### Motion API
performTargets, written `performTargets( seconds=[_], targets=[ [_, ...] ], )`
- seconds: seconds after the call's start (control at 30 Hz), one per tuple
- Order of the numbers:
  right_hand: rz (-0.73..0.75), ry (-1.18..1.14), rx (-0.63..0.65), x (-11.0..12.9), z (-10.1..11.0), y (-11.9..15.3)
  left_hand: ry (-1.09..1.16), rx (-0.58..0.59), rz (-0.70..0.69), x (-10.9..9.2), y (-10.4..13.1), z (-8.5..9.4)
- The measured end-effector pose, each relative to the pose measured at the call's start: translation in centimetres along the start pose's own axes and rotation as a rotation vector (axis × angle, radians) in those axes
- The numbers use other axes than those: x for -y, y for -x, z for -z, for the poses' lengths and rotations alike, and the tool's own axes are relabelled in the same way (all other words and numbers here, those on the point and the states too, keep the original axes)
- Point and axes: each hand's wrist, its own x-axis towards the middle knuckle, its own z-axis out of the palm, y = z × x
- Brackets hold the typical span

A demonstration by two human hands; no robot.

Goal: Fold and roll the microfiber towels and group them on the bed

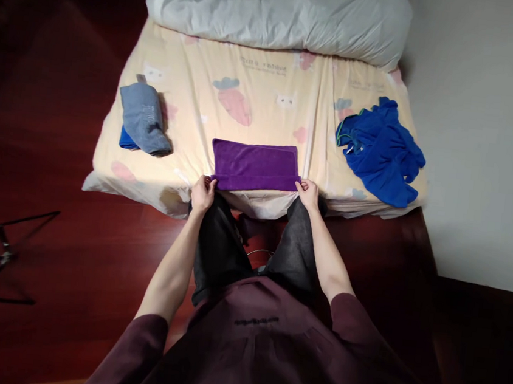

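A purple towel (pixel 255 161) lies flat near the front edge of the bed, its near edge turned over in a narrow strip. My left hand (pixel 203 194) pinches the near left corner of that strip. At the near right corner, my right hand (pixel 307 194) pinches the cloth between thumb and fingers. The towel's far edge rests on the sheet, untouched by either hand.
On the patterned bed sheet (pixel 187 105), a grey-blue folded cloth (pixel 141 116) lies at left on a blue one (pixel 128 140). A crumpled blue garment (pixel 382 150) lies at right. A grey quilt (pixel 274 20) is bunched behind. Black stand legs (pixel 5 254) are on the floor.
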Motion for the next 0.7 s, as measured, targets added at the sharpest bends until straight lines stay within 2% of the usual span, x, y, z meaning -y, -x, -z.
performTargets(
  seconds=[0.4, 0.57, 0.7],
  targets=[
    [-0.011, 0.034, 0.007, -1.4, -0.8, -0.8, -0.042, -0.049, 0.002, -0.6, -0.3, -0.4],
    [0.003, 0.072, 0.000, -1.2, -0.9, -0.9, -0.054, -0.038, 0.027, -1.0, -0.4, -0.4],
    [0.047, 0.109, -0.049, -0.7, -0.6, -0.6, -0.080, -0.114, -0.059, -1.3, 0.0, -0.2]
  ],
)
